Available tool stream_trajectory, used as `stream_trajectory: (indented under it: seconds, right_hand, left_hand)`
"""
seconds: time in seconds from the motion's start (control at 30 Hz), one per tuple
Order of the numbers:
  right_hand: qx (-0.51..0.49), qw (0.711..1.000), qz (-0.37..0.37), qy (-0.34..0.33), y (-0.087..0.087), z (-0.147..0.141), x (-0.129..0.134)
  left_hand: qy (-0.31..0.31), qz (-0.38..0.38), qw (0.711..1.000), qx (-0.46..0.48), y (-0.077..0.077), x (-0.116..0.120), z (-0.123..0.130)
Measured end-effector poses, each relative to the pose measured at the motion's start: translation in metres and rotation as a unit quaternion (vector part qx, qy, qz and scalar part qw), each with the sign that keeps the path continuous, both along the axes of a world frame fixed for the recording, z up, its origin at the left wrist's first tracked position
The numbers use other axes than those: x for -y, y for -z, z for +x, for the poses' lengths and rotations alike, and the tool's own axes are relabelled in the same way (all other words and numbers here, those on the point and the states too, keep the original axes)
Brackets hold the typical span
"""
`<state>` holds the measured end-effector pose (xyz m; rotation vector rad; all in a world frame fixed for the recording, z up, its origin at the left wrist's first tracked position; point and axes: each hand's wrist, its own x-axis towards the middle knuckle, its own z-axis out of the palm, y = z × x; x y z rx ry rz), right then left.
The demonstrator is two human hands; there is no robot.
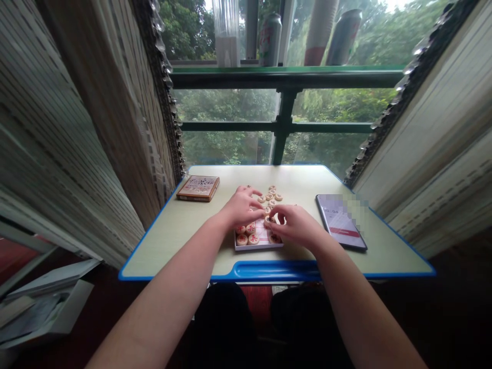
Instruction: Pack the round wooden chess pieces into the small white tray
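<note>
Here, right hand [295,224] pinches round piece [268,222] by edge, likely keeping face clear, above shallow box [259,248] lying beneath both hands. Left hand [243,206] arched; cannot tell if holding. Loose pieces [278,197] just beyond hands, seemingly for easy reach.

Phone [340,224]: lying flat at my right
Cans [270,41]: two, on the ledge [300,68] before me
Curtains [115,87]: hanging either side of me
Trees [326,110]: beyond the window [285,105]

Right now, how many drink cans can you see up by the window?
2. One can stands near the middle, above the green rail; the second can stands farther right, just beside the stacked cups. Others could be hidden behind the curtains.
</note>
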<state>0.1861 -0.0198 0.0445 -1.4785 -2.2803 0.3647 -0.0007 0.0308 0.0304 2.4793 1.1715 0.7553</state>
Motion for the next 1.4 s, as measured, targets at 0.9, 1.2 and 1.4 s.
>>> stream_trajectory:
  seconds: [0.9, 1.2, 1.4]
  right_hand:
    - [0.016, 1.000, -0.013, 0.020, -0.0023, -0.0008, 0.0005]
    - [0.008, 1.000, -0.011, 0.022, 0.0009, -0.0011, 0.0000]
    - [0.005, 1.000, -0.006, 0.014, 0.0010, -0.0008, 0.0000]
  left_hand:
    - [-0.037, 0.083, 0.996, -0.021, 0.0028, -0.0006, 0.0014]
    - [-0.070, 0.100, 0.992, 0.027, 0.0051, -0.0037, -0.0023]
    - [-0.069, 0.099, 0.992, 0.033, 0.0009, -0.0013, -0.0023]
